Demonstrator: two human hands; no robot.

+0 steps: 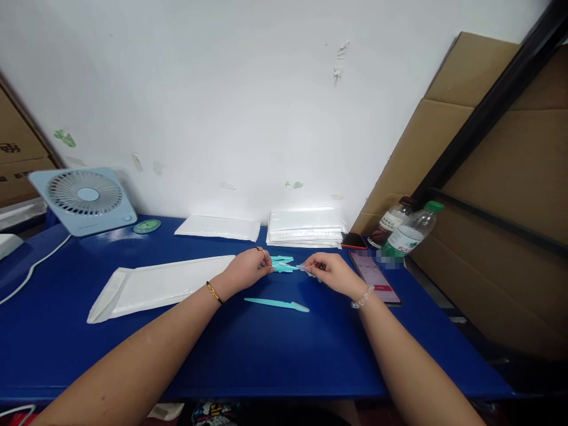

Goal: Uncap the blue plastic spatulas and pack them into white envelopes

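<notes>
In the head view, blur hides where your left hand [255, 265] ends and the slim turquoise plastic sticks [283, 264] begin; its fingers are pinched by them, grip unclear. Your right hand [326, 271] angles inward, fingertips nearly closed at small translucent pieces [304, 268]. The sticks lie mid-tabletop, beyond one loose turquoise blade-ended stick [277, 305] nearer the front edge.
</notes>
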